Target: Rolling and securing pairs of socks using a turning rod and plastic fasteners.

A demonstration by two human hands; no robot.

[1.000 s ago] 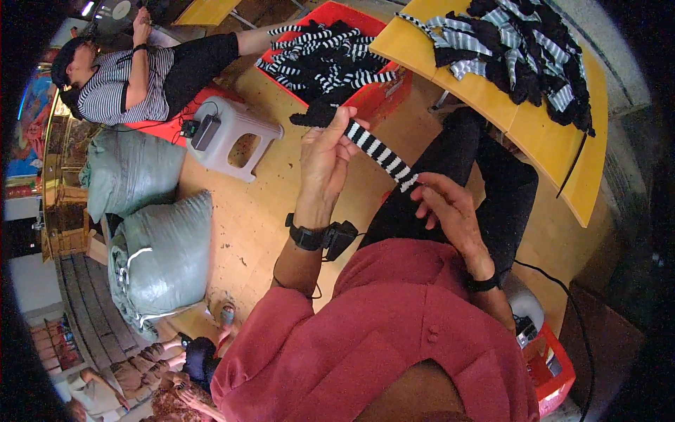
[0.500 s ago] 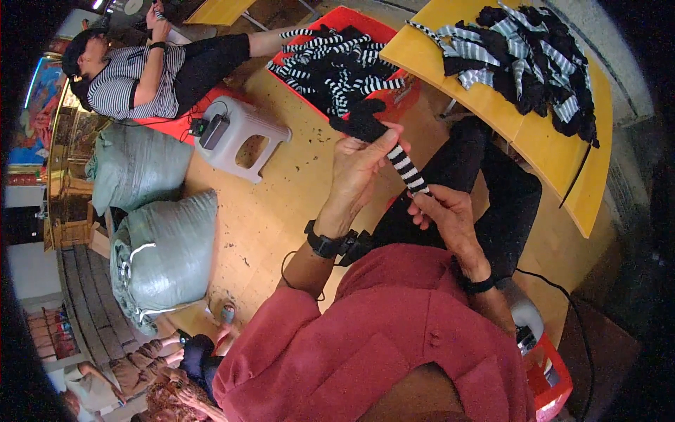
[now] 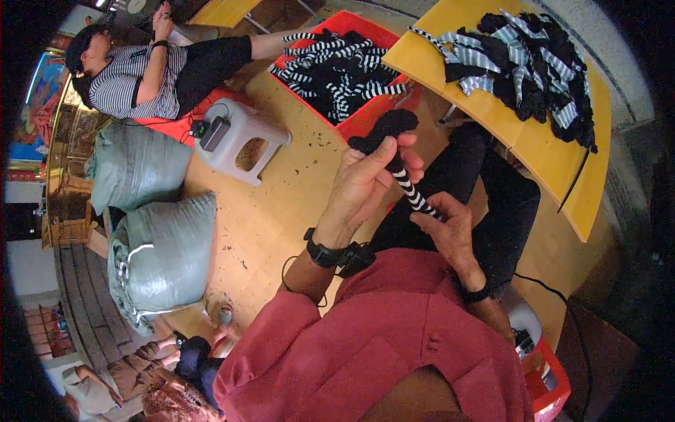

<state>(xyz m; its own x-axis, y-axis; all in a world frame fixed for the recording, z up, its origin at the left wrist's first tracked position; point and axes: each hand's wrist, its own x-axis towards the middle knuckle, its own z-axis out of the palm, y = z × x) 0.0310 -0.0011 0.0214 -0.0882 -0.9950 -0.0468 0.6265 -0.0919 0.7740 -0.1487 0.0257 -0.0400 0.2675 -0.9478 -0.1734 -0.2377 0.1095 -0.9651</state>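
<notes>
Between my hands is a knitted piece with a narrow black-and-white striped tube (image 3: 408, 188) and a plush black end (image 3: 385, 131); I cannot tell its exact kind. My left hand (image 3: 362, 184) pinches it where black meets stripes, thumb on top, the black part bulging above the fingers. Lower right, my right hand (image 3: 451, 226) grips the far tip of the striped tube between thumb and fingers. The tube slants tightly between the two hands and looks twisted. Beyond them, a red bin (image 3: 351, 126) holds many similar striped and black pieces.
A yellow table (image 3: 541, 144) at the right bears a heap of black-and-grey striped pieces (image 3: 520, 67). Left are a grey plastic stool (image 3: 235, 133) and stuffed green sacks (image 3: 169, 246). A person in a striped shirt (image 3: 137, 88) sits beyond; others are at lower left. A red basket (image 3: 552, 387) is lower right.
The black end has swung upward and right, curling above my left hand. My right hand has shifted slightly down and right, and the striped tube now looks thinner and twisted.
</notes>
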